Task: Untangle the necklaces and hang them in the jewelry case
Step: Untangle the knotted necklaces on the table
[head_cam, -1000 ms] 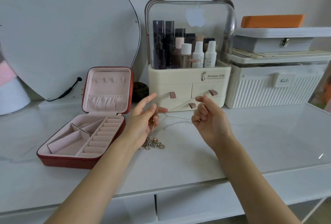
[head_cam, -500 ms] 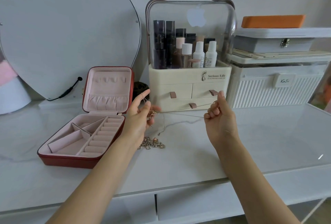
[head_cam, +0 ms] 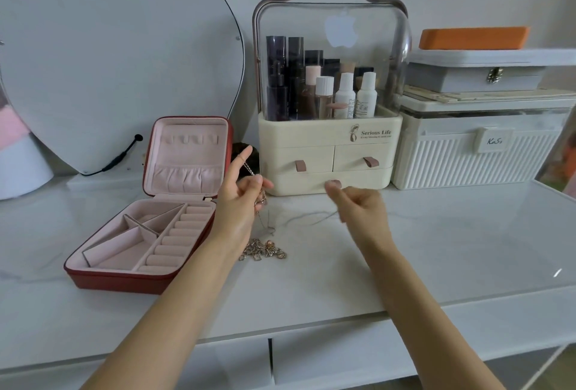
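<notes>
The red jewelry case (head_cam: 124, 282) lies open at the left, its pink-lined lid (head_cam: 190, 152) upright with a row of hooks near the top. My left hand (head_cam: 237, 202) is raised beside the case, pinching a chain necklace (head_cam: 251, 171) between thumb and index finger. The chain hangs down to a tangled pile of rose-gold links (head_cam: 265, 253) on the table. My right hand (head_cam: 358, 205) hovers to the right with curled fingers. A thin slack chain (head_cam: 311, 219), blurred, runs from the tangle to those fingers.
A cream cosmetics organizer (head_cam: 327, 168) with a clear dome stands just behind my hands. A white ribbed box (head_cam: 467, 162) with a grey box (head_cam: 477, 77) on top is at the right. A large mirror (head_cam: 109, 55) leans at the back left. The table's front edge (head_cam: 311, 327) is near.
My right hand has moved left and down toward the tangle, so the thin chain that was stretched taut between my hands now sags. My left hand has stayed raised with its chain.
</notes>
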